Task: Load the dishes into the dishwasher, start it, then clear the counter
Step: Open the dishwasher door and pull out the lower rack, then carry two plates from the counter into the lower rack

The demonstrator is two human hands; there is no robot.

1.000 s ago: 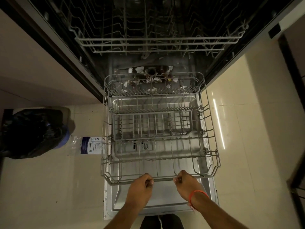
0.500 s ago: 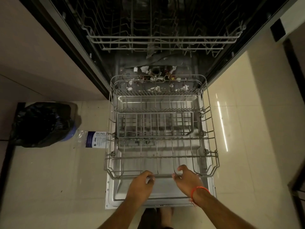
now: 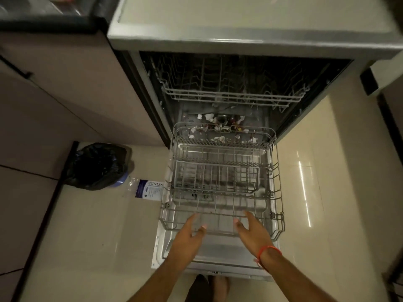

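The dishwasher [image 3: 250,38] stands open with its door [image 3: 218,253] folded down flat. The empty wire lower rack [image 3: 277,171] is pulled out over the door. An upper rack [image 3: 231,95] sits inside the dark tub. White scraps of debris [image 3: 214,125] litter the tub floor behind the lower rack. My left hand [image 3: 188,232] hovers at the rack's front rail with fingers spread and relaxed, holding nothing. My right hand [image 3: 254,229], with an orange thread at the wrist, is likewise spread just off the rail. No dishes are in view.
A bin lined with a black bag [image 3: 98,165] stands on the floor to the left of the door. A plastic packet with a blue label [image 3: 148,189] lies beside it. Beige cabinet fronts [image 3: 72,94] rise at left. A dark counter edge [image 3: 48,20] shows at top left.
Both hands gripped the rack's front rail before; now they have let go and opened. The view has pulled back and up, showing the dishwasher's top and the counter edge.
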